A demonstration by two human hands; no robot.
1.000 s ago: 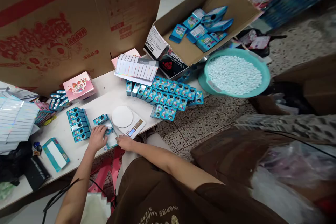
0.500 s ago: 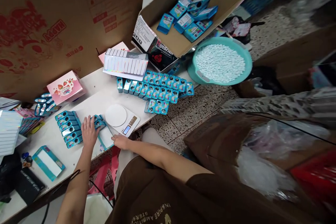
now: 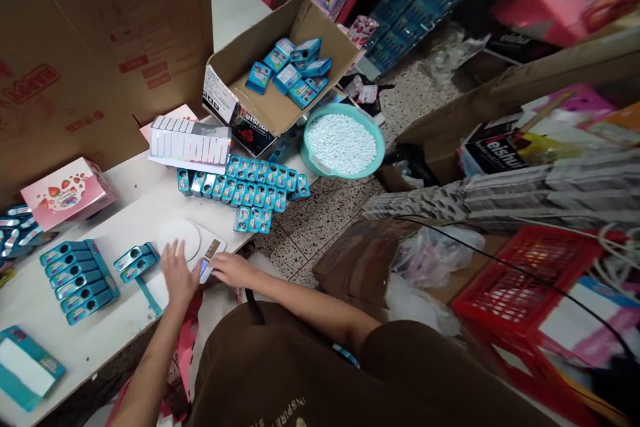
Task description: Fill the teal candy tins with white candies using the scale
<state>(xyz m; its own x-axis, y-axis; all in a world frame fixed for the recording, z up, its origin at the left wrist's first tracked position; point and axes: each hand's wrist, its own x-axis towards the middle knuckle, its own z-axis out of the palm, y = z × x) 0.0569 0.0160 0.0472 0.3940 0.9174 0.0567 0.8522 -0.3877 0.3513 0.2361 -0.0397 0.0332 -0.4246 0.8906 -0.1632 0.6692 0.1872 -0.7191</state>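
Note:
A white kitchen scale (image 3: 215, 246) with a round plate and a lit display lies near the front edge of the table. Fingers spread, my left hand (image 3: 179, 275) is open over the near left side of its plate, slightly blurred. My right hand (image 3: 234, 271) has its fingers closed together at the scale's near right corner, beside the display. Left of my left hand stand two small blue cartons (image 3: 136, 261) with round holes. Below them lies a flat white piece with a teal edge (image 3: 150, 297), partly hidden by my left hand. Further left is a row of blue cartons (image 3: 83, 280).
Several rows of blue cartons (image 3: 253, 190) stand beyond the scale, beside a white display box (image 3: 190, 144). Behind are an open cardboard box (image 3: 330, 33) with blue packs and a teal basin (image 3: 383, 147) of white pellets. A pink strawberry box (image 3: 67, 193) sits at left.
The view has swung right. My left hand has left the two cartons and moved right to the scale. My right hand has shifted from the white piece's edge to the scale's corner.

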